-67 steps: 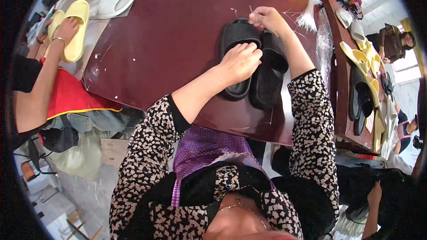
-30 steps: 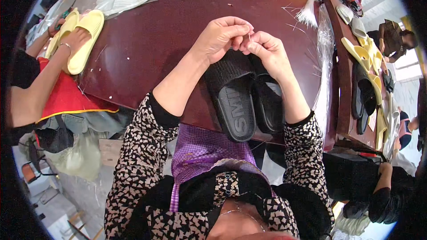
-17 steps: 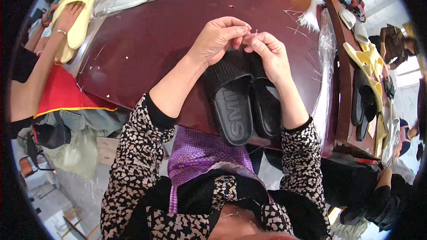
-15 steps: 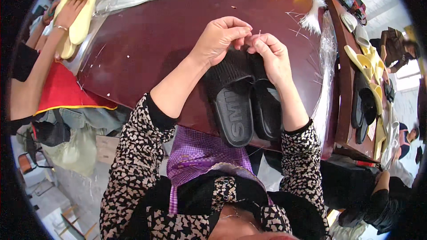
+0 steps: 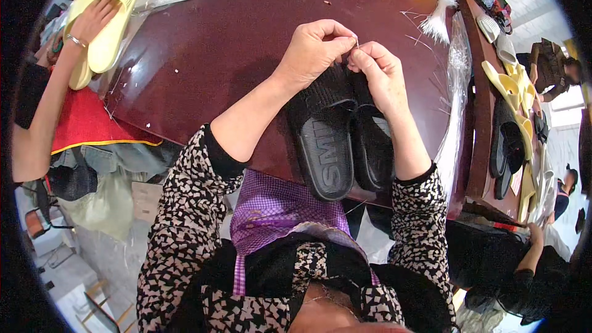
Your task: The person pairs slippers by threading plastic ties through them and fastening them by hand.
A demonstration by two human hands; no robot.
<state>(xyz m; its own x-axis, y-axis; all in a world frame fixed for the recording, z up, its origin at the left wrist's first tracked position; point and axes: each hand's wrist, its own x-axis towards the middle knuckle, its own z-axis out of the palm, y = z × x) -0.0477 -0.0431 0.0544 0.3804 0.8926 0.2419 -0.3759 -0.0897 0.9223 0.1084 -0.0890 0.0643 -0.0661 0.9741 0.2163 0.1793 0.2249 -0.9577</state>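
A pair of black slide slippers, the left slipper and the right slipper, lies side by side on the dark red table, toes away from me. Over their toe ends my left hand is closed in a pinch, thumb against forefinger. Close beside it, my right hand pinches too. Between the two sets of fingertips a thin whitish plastic strand stands up, and both hands seem to grip it. Its lower part is hidden by my fingers and the slippers.
A bundle of white plastic strands lies at the far right, with more strands in a clear sleeve. A wooden shelf with slippers borders the right. At the left, a co-worker's hand holds yellow slippers.
My hands stay over the slippers' toes, with the strand now showing upright between the fingertips. The co-worker's yellow slippers have shifted and show more side by side.
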